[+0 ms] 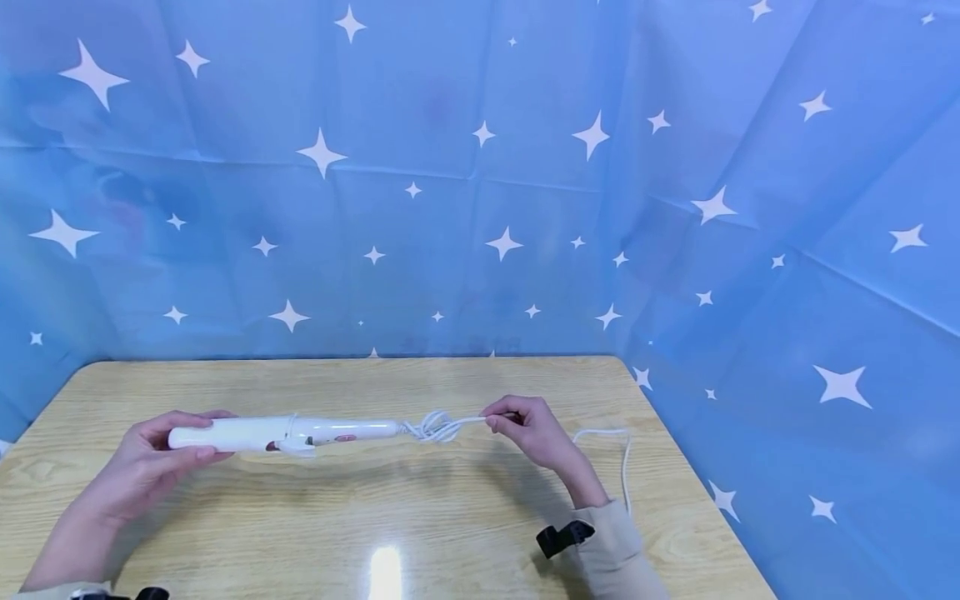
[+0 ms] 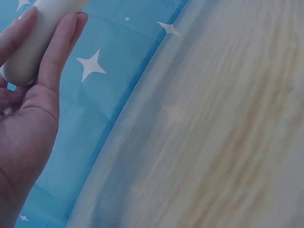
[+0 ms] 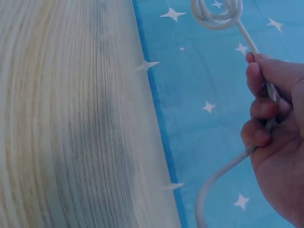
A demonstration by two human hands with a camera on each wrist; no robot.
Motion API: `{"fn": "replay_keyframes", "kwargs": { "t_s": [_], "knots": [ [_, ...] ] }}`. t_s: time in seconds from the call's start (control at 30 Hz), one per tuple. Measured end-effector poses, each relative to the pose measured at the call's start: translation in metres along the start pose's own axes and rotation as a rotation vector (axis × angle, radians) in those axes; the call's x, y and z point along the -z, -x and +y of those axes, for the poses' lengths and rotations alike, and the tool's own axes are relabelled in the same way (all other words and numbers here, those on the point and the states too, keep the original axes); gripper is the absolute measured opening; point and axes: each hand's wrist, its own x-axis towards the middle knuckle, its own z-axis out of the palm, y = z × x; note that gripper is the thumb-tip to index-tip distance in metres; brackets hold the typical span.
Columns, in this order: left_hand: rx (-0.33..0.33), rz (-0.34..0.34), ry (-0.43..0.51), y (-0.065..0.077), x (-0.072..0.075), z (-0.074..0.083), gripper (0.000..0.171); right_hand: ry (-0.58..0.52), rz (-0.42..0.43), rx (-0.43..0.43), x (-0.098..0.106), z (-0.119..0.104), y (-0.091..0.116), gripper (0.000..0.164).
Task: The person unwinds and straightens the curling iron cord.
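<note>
While the left hand (image 1: 146, 462) gripped the rounded end of a white wand-shaped appliance (image 1: 247, 434), thumb on 1 side and fingers on the other, the right hand (image 1: 536, 433) pinched its pale cord (image 3: 201, 204). Both hands held the appliance above the wooden table (image 1: 300, 533), roughly level and lengthwise between them, its shadow falling on the tabletop. A small white lever-like piece (image 1: 298, 449) stuck out near its middle, and a reddish oval mark (image 1: 346, 438) showed on the slimmer half. Just beyond that slimmer end, the cord was gathered into a knot of loops (image 1: 437, 427), with a short straight stretch leading to the right fingertips. Past the right hand, the cord curved and ran down behind the beige sleeve (image 1: 618, 550). Behind the table and to its right hung blue cloth (image 1: 435, 108) printed with white 4-pointed stars.
</note>
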Motion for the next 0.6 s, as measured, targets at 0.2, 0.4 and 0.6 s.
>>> {"fn": "replay_keyframes", "kwargs": {
  "t_s": [0.2,0.4,0.6],
  "knots": [
    [-0.026,-0.025,0.086,0.007,0.012,0.008,0.057,0.021,0.137,-0.034,0.014,0.006,0.009,0.014],
    [-0.014,-0.056,0.036,0.01,0.017,0.008,0.057,0.023,0.084,-0.044,0.019,0.008,0.011,0.017],
    [-0.027,-0.042,0.09,0.011,0.015,0.004,0.059,0.059,0.064,-0.045,0.015,0.009,0.011,0.02]
  ]
}}
